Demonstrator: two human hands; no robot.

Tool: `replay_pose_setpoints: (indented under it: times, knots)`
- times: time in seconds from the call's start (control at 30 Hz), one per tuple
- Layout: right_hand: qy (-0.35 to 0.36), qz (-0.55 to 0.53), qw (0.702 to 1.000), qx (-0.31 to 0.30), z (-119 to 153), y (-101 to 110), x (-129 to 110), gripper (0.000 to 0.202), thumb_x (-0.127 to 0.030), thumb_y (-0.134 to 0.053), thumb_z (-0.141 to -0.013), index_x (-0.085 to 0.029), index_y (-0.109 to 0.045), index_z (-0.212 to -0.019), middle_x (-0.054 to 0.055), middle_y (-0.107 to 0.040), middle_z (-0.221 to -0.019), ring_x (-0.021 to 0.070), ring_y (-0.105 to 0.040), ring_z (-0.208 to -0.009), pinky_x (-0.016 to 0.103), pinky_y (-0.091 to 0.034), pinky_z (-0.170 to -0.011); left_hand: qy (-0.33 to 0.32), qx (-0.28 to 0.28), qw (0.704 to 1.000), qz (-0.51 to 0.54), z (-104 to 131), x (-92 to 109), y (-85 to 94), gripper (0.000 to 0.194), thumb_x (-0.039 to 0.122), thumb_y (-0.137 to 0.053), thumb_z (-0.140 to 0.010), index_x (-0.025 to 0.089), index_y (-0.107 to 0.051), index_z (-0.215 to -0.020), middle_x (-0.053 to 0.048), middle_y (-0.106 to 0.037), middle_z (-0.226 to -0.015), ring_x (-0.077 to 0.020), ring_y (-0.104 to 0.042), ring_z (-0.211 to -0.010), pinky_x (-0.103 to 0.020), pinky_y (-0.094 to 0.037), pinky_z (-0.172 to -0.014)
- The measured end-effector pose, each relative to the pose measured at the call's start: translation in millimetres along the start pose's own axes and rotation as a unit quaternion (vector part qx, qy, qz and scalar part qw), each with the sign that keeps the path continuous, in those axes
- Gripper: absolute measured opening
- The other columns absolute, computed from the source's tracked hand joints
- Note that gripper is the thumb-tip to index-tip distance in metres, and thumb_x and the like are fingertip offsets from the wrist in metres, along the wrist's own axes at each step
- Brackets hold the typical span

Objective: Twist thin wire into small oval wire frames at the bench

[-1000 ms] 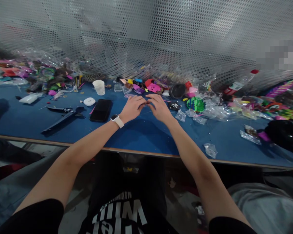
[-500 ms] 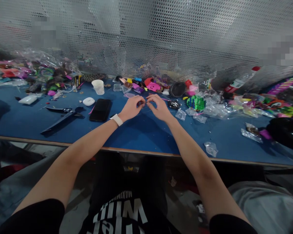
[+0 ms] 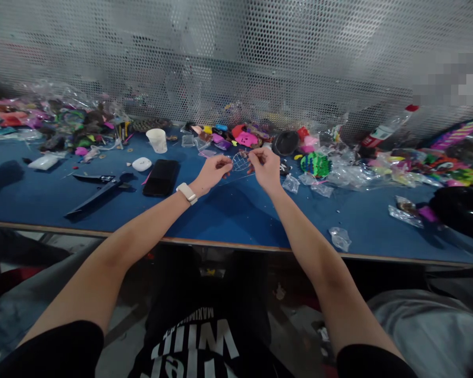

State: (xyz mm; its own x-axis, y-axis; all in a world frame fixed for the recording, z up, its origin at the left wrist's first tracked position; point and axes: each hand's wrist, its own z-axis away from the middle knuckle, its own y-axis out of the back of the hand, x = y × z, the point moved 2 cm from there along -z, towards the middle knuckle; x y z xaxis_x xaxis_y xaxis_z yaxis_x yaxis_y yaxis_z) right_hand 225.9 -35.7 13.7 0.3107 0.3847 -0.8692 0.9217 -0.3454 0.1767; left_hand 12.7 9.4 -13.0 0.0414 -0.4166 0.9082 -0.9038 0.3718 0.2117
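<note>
Between my hands is a small round net-like ring (image 3: 241,161) with thin strands crossing it. My left hand (image 3: 213,173) pinches its left side between thumb and fingers. My right hand (image 3: 266,167) is closed on the ring's right side, where a small brownish bit shows at the fingertips. A fine thread runs below the ring, from near my left hand toward the right. Both hands are above the blue table (image 3: 232,215). The black phone (image 3: 161,177) lies left of my left hand, and a black item with white marks (image 3: 285,168) is partly hidden behind my right hand.
Scissors (image 3: 96,178), a dark curved tool (image 3: 98,197), a white case (image 3: 142,164) and a paper cup (image 3: 156,140) are at the left. Colourful pieces and plastic bags (image 3: 350,170) line the back. A bottle (image 3: 382,134) leans at the right. A mesh panel (image 3: 220,63) rises behind.
My hands have moved apart, my right hand going rightward, and the net-like ring now shows between them. At the far left edge, part of another person's hand has come into view.
</note>
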Motion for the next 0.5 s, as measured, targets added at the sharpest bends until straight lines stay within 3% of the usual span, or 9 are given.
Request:
replay_pose_setpoints:
  times: [0.23,0.37,0.5]
  knots:
    - [-0.025,-0.055,0.998,-0.007,2.0,-4.8,0.5,0.054,-0.077,-0.091,-0.083,-0.031,-0.072,-0.104,0.002,-0.072,-0.087,0.0243,-0.073,-0.079,0.049,-0.073,-0.074,-0.023,0.072,0.997,-0.017,-1.1,-5.2,6.2,0.013,0.020,-0.077,-0.104,0.024,-0.072,-0.092,-0.005,-0.076,-0.084,-0.0171,-0.073,-0.072,-0.034,-0.064,-0.066]
    - [-0.032,-0.059,0.998,0.014,3.7,-5.8,2.5,0.052,-0.075,-0.091,-0.083,-0.030,-0.071,-0.101,0.003,-0.070,-0.087,0.0247,-0.074,-0.082,0.050,-0.075,-0.076,-0.064,0.068,0.994,-0.062,1.3,-3.4,7.0,0.014,0.024,-0.079,-0.103,0.024,-0.072,-0.091,-0.005,-0.078,-0.087,-0.0170,-0.074,-0.072,-0.033,-0.064,-0.064]
    - [-0.033,-0.075,0.996,0.016,5.0,-7.3,5.1,0.049,-0.072,-0.092,-0.086,-0.030,-0.071,-0.101,0.003,-0.071,-0.090,0.0236,-0.075,-0.082,0.050,-0.076,-0.078,-0.060,0.049,0.994,-0.078,3.0,-2.8,3.9,0.015,0.021,-0.074,-0.106,0.024,-0.067,-0.094,-0.006,-0.078,-0.092,-0.0182,-0.079,-0.077,-0.033,-0.066,-0.066]
